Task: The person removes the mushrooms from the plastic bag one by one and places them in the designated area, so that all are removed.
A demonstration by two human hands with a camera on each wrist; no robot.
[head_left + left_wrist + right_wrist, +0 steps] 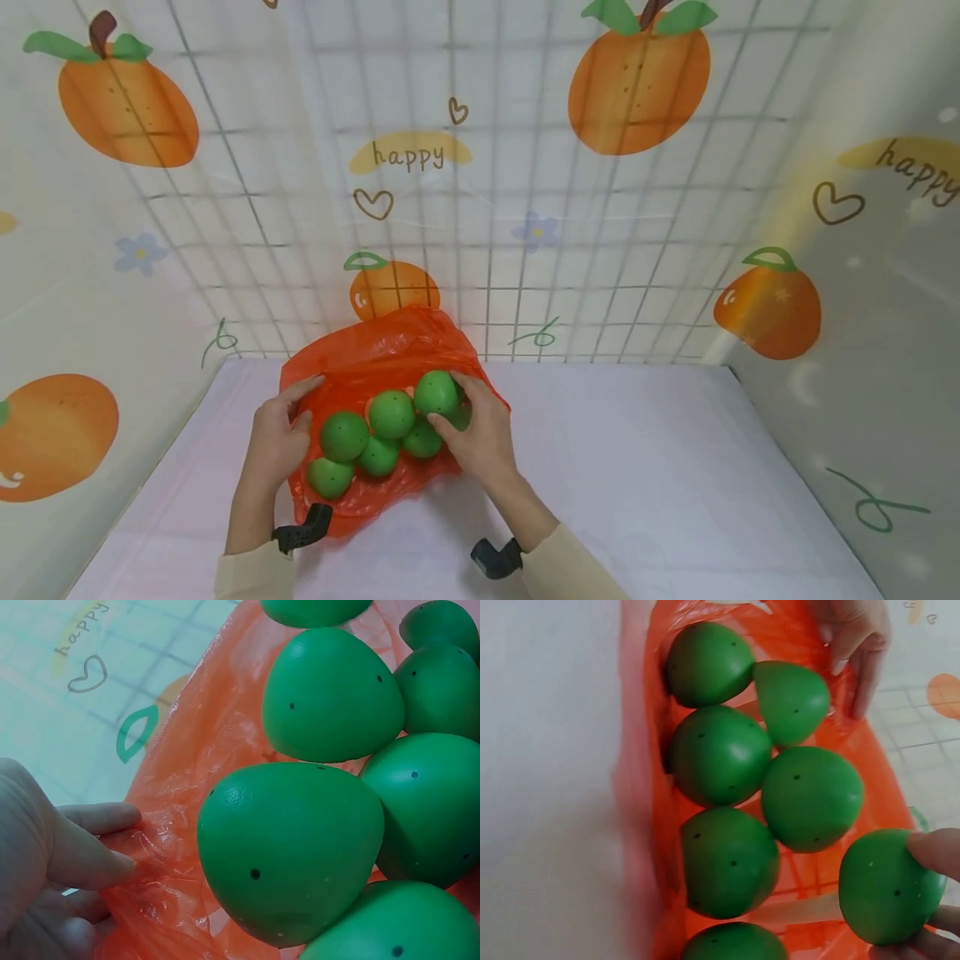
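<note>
A red plastic bag lies spread on the table with several green balls in two rough rows on it. Each ball is smooth, slightly uneven in shape, and marked with small black dots. At the bag's left side, my left hand pinches the crinkled plastic between thumb and fingers. My right hand holds one green ball at the far right end of the group, thumb on one side and fingers on the other. Part of another ball behind the right fingers is hidden.
The pale tabletop extends to the right of the bag. Behind it stands a wire grid covered with a fruit-printed sheet, and similar printed sheets hang at both sides. Black camera mounts sit at both wrists.
</note>
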